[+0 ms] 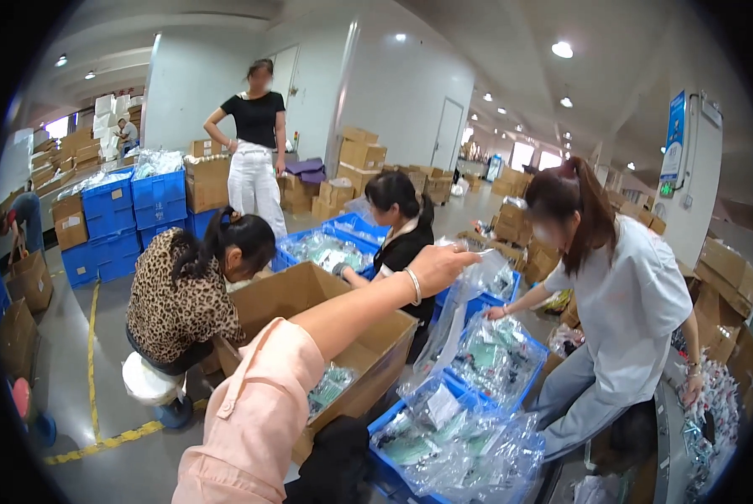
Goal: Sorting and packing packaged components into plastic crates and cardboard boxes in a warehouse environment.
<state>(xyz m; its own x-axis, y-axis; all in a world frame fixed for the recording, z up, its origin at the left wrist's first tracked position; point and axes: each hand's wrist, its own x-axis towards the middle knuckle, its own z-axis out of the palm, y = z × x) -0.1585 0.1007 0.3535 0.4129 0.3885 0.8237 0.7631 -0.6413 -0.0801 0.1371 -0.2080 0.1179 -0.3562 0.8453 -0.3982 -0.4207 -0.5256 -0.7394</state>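
Left hand [442,269] of the wearer, just off centre toward 3 o'clock, with its fingers pinched closed on the upper edge of a clear plastic bag [453,323]; the state of the right hand's fingers cannot be told from this view. The bag is thin, glossy and creased, and hangs as a narrow length toward 5 o'clock. A pale smooth bracelet [415,286] circles the wrist, and a soft pink sleeve [254,412] covers the forearm at 7 o'clock. At 5 o'clock, a rigid blue plastic bin [389,475] is heaped with crinkled transparent packets [477,445] showing green contents; a second blue bin [534,382], similarly filled, stands just beyond it between 4 and 5 o'clock. A brown cardboard box [376,370], rectangular and open-topped, lies near 7 o'clock, behind the forearm. A person in a leopard-print top [170,281] sits bent forward toward 9 o'clock; a person in a loose white shirt [632,302] leans over the second bin from 3 o'clock. The floor [65,370] is smooth, grey and faintly reflective, marked with yellow tape [92,361] at 8 o'clock. Blue crates [158,202] stand stacked toward 10 o'clock, a flat pale wall [418,76] rises at 12 o'clock, and round lamps [563,50] dot the ceiling [628,42] toward 1 o'clock.
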